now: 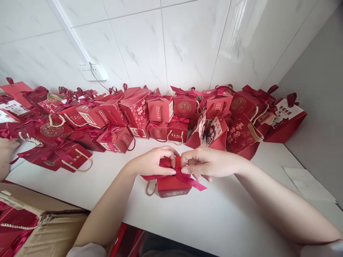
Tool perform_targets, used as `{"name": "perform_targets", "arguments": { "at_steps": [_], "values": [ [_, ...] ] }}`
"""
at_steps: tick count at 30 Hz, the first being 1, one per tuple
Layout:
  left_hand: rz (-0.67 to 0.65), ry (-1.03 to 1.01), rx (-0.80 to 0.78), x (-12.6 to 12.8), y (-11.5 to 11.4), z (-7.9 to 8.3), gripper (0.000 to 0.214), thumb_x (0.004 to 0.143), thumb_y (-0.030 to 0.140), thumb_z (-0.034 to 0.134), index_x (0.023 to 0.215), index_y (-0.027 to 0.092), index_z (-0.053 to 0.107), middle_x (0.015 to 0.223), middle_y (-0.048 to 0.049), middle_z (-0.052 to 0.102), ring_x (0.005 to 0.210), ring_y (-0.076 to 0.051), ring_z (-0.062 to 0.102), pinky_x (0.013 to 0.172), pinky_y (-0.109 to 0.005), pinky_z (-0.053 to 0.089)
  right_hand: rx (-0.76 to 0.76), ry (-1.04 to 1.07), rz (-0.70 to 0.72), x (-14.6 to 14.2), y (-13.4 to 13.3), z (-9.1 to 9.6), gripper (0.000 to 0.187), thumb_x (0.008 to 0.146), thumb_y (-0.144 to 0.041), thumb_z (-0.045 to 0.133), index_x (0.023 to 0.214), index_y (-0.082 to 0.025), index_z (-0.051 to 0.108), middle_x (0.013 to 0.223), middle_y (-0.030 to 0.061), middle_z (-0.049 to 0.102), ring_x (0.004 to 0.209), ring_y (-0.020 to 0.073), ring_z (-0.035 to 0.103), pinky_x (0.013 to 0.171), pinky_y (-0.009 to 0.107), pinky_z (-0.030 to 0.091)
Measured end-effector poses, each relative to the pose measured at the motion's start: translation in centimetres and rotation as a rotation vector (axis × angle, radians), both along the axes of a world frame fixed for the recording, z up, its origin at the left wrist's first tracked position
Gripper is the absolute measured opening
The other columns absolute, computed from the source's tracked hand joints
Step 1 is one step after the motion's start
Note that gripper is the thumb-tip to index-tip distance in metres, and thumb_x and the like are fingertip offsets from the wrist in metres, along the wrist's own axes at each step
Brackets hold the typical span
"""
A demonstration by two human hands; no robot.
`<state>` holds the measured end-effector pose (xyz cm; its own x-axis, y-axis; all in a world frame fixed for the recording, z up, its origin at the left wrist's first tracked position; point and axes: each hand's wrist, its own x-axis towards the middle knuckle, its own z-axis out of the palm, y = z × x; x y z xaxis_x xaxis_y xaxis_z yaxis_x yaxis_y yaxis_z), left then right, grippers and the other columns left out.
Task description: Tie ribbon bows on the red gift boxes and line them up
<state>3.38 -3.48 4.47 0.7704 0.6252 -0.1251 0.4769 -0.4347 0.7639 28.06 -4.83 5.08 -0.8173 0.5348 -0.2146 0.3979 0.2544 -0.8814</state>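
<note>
A small red gift box stands on the white table, with a rope handle hanging at its left side. Across its top runs a dark red ribbon, its tails spreading left and right. My left hand pinches the ribbon from the left, thumb and index finger at the knot area. From the right, my right hand pinches the same ribbon close by, its other fingers curled over the box. The fingers partly cover the knot, so how it is tied cannot be made out.
Rows of red gift boxes with ribbons line the back of the white table. An open cardboard box with more red boxes is at lower left. Another person's hand shows at the left edge. Thin white sheets lie right.
</note>
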Motion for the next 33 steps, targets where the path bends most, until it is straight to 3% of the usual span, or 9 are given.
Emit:
{"name": "perform_targets", "arguments": {
  "at_steps": [6, 14, 19, 24, 29, 33],
  "values": [
    [0.069, -0.102, 0.047, 0.1, 1.0, -1.4, 0.018, 0.082, 0.035, 0.071, 0.082, 0.019, 0.063, 0.123, -0.0071, 0.061, 0.122, -0.024, 0.055, 0.108, -0.037, 0.041, 0.068, -0.009, -0.125, 0.2, 0.6, -0.7, 0.022, 0.1, -0.042, 0.045, 0.098, -0.022, 0.054, 0.066, -0.0019, 0.064, 0.047, 0.0108, 0.053, 0.046, 0.021, 0.043],
    [0.139, -0.113, -0.007, -0.4, 2.0, -2.2, 0.022, 0.081, 0.04, 0.071, 0.084, 0.018, 0.065, 0.13, -0.0077, 0.058, 0.127, -0.026, 0.053, 0.108, -0.038, 0.04, 0.096, -0.004, -0.185, 0.6, 1.3, -0.8, 0.029, 0.101, -0.045, 0.041, 0.086, -0.022, 0.049, 0.066, -0.002, 0.063, 0.048, 0.0109, 0.05, 0.047, 0.022, 0.042],
    [0.133, -0.145, -0.043, -0.4, 2.0, -2.4, 0.021, 0.084, 0.039, 0.068, 0.084, 0.018, 0.064, 0.124, -0.0085, 0.061, 0.125, -0.026, 0.054, 0.107, -0.04, 0.042, 0.025, -0.017, -0.15, 0.5, 1.5, -1.2, 0.033, 0.098, -0.051, 0.046, 0.088, -0.021, 0.053, 0.063, -0.0011, 0.064, 0.045, 0.01, 0.049, 0.046, 0.022, 0.042],
    [0.15, -0.16, 0.0, -0.6, 2.0, -2.5, 0.019, 0.08, 0.036, 0.073, 0.084, 0.018, 0.066, 0.131, -0.0097, 0.059, 0.127, -0.028, 0.053, 0.109, -0.043, 0.04, -0.162, 0.023, -0.037, 0.2, 1.7, -1.4, 0.03, 0.092, -0.049, 0.058, 0.088, -0.019, 0.056, 0.06, -0.0012, 0.064, 0.048, 0.0102, 0.053, 0.042, 0.019, 0.041],
    [0.168, -0.15, 0.018, -0.7, 2.1, -2.5, 0.017, 0.079, 0.035, 0.074, 0.082, 0.02, 0.069, 0.132, -0.0079, 0.058, 0.127, -0.026, 0.054, 0.111, -0.041, 0.038, -0.243, 0.068, 0.028, 0.1, 2.4, -1.8, 0.03, 0.094, -0.048, 0.057, 0.09, -0.019, 0.056, 0.056, -0.0034, 0.063, 0.04, 0.0077, 0.047, 0.04, 0.019, 0.039],
    [0.115, -0.138, -0.023, -0.4, 2.0, -2.5, 0.016, 0.079, 0.035, 0.075, 0.079, 0.019, 0.07, 0.128, -0.007, 0.059, 0.125, -0.025, 0.055, 0.112, -0.039, 0.037, -0.245, 0.125, -0.026, 0.2, 3.0, -2.4, 0.035, 0.094, -0.052, 0.056, 0.084, -0.02, 0.051, 0.059, -0.0041, 0.062, 0.039, 0.0062, 0.045, 0.04, 0.019, 0.033]
  ]
}}
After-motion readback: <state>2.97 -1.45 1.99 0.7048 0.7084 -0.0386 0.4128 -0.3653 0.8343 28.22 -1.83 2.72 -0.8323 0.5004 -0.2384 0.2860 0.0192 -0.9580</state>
